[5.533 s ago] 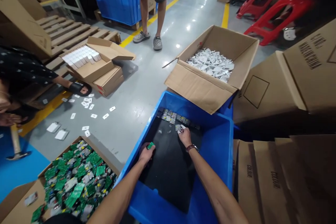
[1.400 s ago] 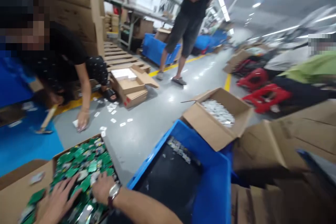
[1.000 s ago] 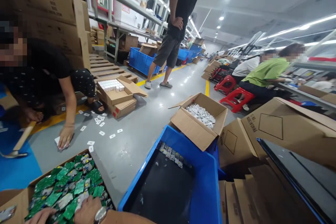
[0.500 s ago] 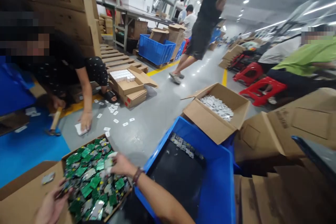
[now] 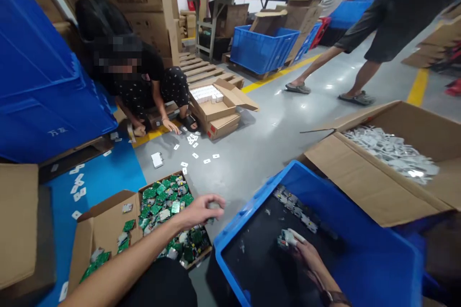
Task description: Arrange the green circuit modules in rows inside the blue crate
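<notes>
My left hand (image 5: 203, 212) is over the right edge of a carton of circuit boards (image 5: 163, 201), its fingers curled round a small grey-green piece that looks like a circuit board; the grip partly hides it. Inside the blue crate (image 5: 367, 242), my right hand (image 5: 306, 252), white coverings on its fingertips, grips a small bunch of circuit boards (image 5: 284, 238). A row of similar boards (image 5: 295, 208) lies along the far side of the crate's black bottom. More green boards (image 5: 96, 263) rest on the carton's opened flap.
A carton of white plastic parts (image 5: 392, 153) stands beyond the crate. At left, a person (image 5: 144, 76) squats among scattered white pieces (image 5: 192, 139), near an open box of white items (image 5: 219, 110). Another person's legs (image 5: 363, 67) stride along the aisle. Stacked blue bins (image 5: 46, 91) rise at left.
My right hand has gone from the board carton into the blue crate with boards. My left hand has moved right across the carton. The view has turned left; the squatting person's hand has left the white block.
</notes>
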A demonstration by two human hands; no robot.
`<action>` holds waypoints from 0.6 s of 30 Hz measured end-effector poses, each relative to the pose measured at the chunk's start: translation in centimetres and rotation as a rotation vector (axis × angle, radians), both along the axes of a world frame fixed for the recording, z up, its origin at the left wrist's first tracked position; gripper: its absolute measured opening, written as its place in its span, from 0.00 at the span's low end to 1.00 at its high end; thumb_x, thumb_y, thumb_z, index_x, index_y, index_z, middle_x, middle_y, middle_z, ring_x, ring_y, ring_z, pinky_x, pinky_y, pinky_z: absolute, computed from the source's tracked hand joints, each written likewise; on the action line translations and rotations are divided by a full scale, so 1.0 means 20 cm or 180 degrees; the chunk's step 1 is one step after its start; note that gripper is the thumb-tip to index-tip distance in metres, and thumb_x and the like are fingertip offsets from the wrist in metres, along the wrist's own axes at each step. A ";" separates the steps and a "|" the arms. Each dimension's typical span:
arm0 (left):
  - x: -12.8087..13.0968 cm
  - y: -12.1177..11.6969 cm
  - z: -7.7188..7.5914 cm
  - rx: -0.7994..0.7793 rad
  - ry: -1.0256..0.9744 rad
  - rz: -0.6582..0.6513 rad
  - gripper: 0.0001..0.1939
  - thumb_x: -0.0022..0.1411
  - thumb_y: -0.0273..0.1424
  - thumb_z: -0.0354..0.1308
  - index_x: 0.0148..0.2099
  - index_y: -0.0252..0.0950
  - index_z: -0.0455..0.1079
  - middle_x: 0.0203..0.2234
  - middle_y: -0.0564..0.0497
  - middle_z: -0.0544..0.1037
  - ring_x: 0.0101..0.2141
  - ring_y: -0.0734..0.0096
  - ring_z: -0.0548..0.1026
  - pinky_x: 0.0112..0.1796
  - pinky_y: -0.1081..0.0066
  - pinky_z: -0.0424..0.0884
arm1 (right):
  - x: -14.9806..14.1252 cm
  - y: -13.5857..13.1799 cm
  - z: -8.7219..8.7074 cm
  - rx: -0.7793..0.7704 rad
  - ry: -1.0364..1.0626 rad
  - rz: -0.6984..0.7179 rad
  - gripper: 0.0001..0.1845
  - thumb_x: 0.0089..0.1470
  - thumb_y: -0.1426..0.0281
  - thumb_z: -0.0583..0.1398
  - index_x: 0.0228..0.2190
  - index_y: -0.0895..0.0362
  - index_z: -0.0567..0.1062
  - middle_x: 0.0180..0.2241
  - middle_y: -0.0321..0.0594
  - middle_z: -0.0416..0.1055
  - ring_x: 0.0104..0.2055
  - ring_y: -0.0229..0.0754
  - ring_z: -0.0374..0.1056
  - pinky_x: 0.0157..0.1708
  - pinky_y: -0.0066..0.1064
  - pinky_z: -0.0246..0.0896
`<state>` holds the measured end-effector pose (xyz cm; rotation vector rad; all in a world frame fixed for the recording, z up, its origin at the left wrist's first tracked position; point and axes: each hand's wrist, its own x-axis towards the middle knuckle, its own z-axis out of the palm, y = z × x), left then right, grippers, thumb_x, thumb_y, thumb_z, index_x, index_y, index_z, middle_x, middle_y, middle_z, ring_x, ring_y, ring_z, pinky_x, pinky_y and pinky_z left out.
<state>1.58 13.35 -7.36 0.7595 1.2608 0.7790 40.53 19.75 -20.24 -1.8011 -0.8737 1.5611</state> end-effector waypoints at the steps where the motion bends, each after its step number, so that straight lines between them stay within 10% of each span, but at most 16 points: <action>1: 0.10 0.06 0.00 0.0090 0.0020 -0.0408 0.23 0.50 0.37 0.71 0.48 0.35 0.76 0.33 0.51 0.79 0.26 0.77 0.71 0.22 0.79 0.59 | 0.05 -0.04 -0.06 -0.0208 0.0125 -0.0115 0.13 0.30 0.65 0.67 0.25 0.52 0.78 0.27 0.46 0.77 0.34 0.54 0.77 0.33 0.42 0.75; 10: 0.95 0.28 -0.47 -0.0035 0.0782 -0.1820 0.14 0.54 0.28 0.64 0.44 0.32 0.76 0.32 0.50 0.79 0.28 0.73 0.75 0.30 0.74 0.68 | 0.18 -0.10 -0.27 -0.0243 0.0436 -0.1195 0.26 0.37 0.67 0.66 0.43 0.57 0.75 0.37 0.45 0.79 0.42 0.50 0.77 0.38 0.41 0.75; 18: 1.05 0.23 -0.82 -0.0158 0.1732 -0.1546 0.21 0.53 0.18 0.59 0.50 0.33 0.74 0.51 0.41 0.75 0.52 0.60 0.74 0.53 0.67 0.68 | 0.36 0.01 -0.40 0.0464 -0.0467 -0.1353 0.39 0.37 0.64 0.68 0.54 0.59 0.72 0.49 0.51 0.77 0.46 0.49 0.74 0.37 0.34 0.73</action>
